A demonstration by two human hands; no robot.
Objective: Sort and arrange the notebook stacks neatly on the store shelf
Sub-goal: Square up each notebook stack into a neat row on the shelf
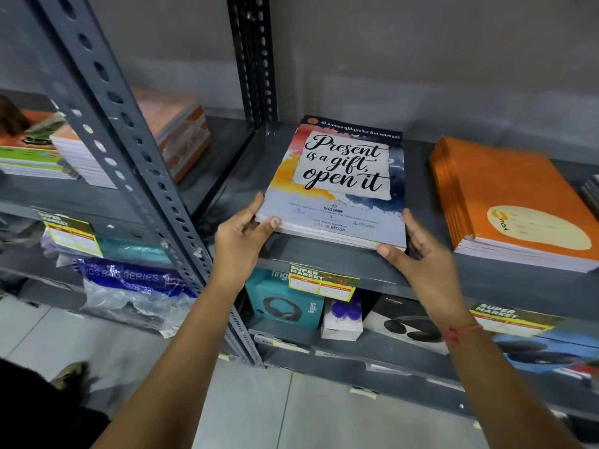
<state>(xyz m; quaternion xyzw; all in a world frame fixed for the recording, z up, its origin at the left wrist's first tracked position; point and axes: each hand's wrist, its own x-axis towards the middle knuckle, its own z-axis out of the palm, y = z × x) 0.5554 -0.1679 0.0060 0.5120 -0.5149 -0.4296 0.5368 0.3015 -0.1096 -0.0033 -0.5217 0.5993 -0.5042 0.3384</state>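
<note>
A stack of notebooks with a "Present is a gift, open it" cover (pixel 340 176) lies flat on the grey metal shelf (pixel 324 257), near its front edge. My left hand (pixel 241 238) grips the stack's near left corner, thumb on top of the cover. My right hand (pixel 418 254) holds the near right corner, thumb at the front edge and fingers along the right side. To the right, apart from it, rests a stack of orange notebooks (pixel 512 202).
A slotted steel upright (pixel 129 150) divides this bay from the left one, which holds more notebook stacks (pixel 81 150). Price tags (pixel 324 281) hang on the shelf edge. Headphone boxes (pixel 288 303) stand on the lower shelf. Another stack's edge shows at far right (pixel 591 192).
</note>
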